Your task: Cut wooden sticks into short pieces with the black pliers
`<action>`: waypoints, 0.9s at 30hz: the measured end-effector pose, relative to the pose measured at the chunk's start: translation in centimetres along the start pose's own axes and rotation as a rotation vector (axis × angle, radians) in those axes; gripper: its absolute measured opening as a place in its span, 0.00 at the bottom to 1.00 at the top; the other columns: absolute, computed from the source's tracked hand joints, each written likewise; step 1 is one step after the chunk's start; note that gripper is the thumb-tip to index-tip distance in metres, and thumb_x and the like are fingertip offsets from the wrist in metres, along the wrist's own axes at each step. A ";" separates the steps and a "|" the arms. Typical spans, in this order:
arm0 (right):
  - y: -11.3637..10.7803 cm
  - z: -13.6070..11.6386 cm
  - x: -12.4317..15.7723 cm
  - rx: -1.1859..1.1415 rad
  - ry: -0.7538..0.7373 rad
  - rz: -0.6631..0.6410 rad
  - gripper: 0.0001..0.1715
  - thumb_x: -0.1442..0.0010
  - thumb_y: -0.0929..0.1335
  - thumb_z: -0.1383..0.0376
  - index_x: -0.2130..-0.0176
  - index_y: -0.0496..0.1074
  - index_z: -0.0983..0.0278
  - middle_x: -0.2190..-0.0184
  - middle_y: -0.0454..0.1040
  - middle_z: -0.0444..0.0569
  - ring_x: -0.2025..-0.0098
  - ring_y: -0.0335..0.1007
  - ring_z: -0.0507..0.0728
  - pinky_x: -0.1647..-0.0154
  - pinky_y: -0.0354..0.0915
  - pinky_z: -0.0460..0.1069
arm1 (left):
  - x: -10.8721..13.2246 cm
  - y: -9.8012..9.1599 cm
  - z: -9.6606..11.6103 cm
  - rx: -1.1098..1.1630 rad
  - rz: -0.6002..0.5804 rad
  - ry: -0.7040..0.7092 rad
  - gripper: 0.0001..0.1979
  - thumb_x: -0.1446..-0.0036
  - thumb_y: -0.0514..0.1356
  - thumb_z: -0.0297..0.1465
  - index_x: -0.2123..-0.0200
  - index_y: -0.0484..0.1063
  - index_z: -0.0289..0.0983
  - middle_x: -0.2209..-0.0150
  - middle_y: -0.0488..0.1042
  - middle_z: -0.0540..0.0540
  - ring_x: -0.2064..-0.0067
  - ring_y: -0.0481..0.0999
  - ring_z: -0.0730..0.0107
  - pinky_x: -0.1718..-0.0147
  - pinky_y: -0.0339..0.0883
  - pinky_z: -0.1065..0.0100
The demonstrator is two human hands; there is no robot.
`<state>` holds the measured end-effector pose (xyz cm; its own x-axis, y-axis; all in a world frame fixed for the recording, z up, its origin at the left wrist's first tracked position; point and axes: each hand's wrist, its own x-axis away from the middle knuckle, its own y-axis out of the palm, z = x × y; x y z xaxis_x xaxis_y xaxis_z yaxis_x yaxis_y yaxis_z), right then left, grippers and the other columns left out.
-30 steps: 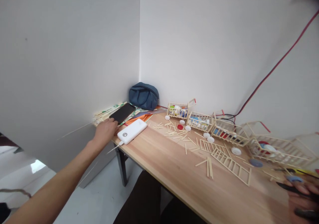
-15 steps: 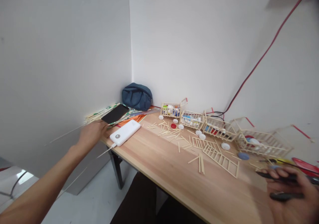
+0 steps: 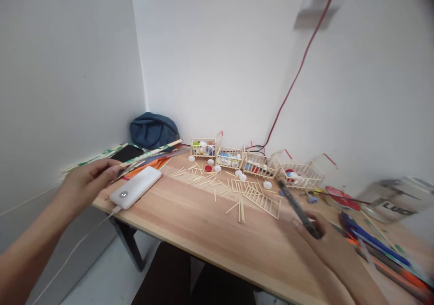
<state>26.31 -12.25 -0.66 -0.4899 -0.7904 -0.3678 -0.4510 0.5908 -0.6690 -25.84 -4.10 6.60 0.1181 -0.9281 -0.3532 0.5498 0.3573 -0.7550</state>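
My left hand (image 3: 91,178) pinches a thin wooden stick with green and white wrapping (image 3: 152,152), raised over the left end of the table. Under it lie a dark phone (image 3: 128,154) and an orange sheet (image 3: 149,164). Blurred by motion, my right hand (image 3: 318,237) holds a dark, long-handled tool (image 3: 300,210) above the right part of the table. Small stick carts (image 3: 259,165) filled with coloured bits stand in a row along the wall. Short cut sticks (image 3: 203,178) and a ladder-like stick frame (image 3: 262,201) lie in front of them.
A white power bank (image 3: 135,188) with a cable lies near the left front edge. A blue pouch (image 3: 154,131) sits in the corner. At right are a tin (image 3: 393,203), a red lid (image 3: 342,198) and blue-handled pliers (image 3: 373,239). A red cord hangs down the wall.
The view has swung to the right. My left hand has lifted a wrapped stick from the pile. The dark tool in my right hand now points up and left.
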 end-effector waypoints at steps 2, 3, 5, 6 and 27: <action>-0.9 0.3 1.1 0.172 -0.020 -0.165 0.22 0.58 0.69 0.47 0.66 0.73 0.58 0.73 0.75 0.47 0.71 0.71 0.61 0.71 0.63 0.52 | -0.1 2.3 2.2 0.154 -0.143 0.059 0.18 0.49 0.52 0.45 0.65 0.71 0.39 0.74 0.69 0.52 0.71 0.66 0.71 0.73 0.59 0.73; -1.2 0.5 1.5 0.255 -0.027 -0.224 0.23 0.55 0.68 0.46 0.65 0.73 0.58 0.72 0.76 0.48 0.69 0.71 0.62 0.70 0.63 0.53 | -0.2 3.5 3.4 0.227 -0.195 0.084 0.18 0.49 0.53 0.46 0.67 0.71 0.38 0.78 0.66 0.53 0.75 0.63 0.72 0.76 0.57 0.73; -1.7 0.9 2.2 0.368 -0.055 -0.246 0.24 0.52 0.66 0.45 0.63 0.72 0.60 0.68 0.76 0.50 0.65 0.71 0.63 0.66 0.63 0.54 | -0.3 6.1 5.8 0.385 -0.309 0.171 0.17 0.47 0.52 0.45 0.71 0.69 0.37 0.81 0.60 0.54 0.77 0.59 0.75 0.77 0.55 0.74; -1.9 1.2 2.5 0.398 -0.087 -0.251 0.26 0.51 0.66 0.46 0.61 0.72 0.61 0.66 0.75 0.52 0.62 0.71 0.64 0.62 0.63 0.55 | -0.4 7.4 6.9 0.464 -0.352 0.211 0.17 0.47 0.53 0.45 0.71 0.69 0.37 0.81 0.59 0.54 0.78 0.59 0.75 0.77 0.54 0.74; -2.3 -0.3 1.9 0.170 -0.216 -0.346 0.41 0.43 0.62 0.50 0.36 0.49 0.62 0.38 0.53 0.56 0.36 0.45 0.63 0.38 0.46 0.59 | -5.6 19.0 17.0 0.661 -0.736 0.559 0.11 0.48 0.57 0.35 0.70 0.75 0.33 0.77 0.69 0.50 0.74 0.64 0.75 0.74 0.54 0.75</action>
<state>26.17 -15.04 0.40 -0.1561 -0.9634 -0.2177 -0.4233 0.2644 -0.8665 -1.99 6.08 3.59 -0.7084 -0.6537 -0.2662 0.6813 -0.5348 -0.4998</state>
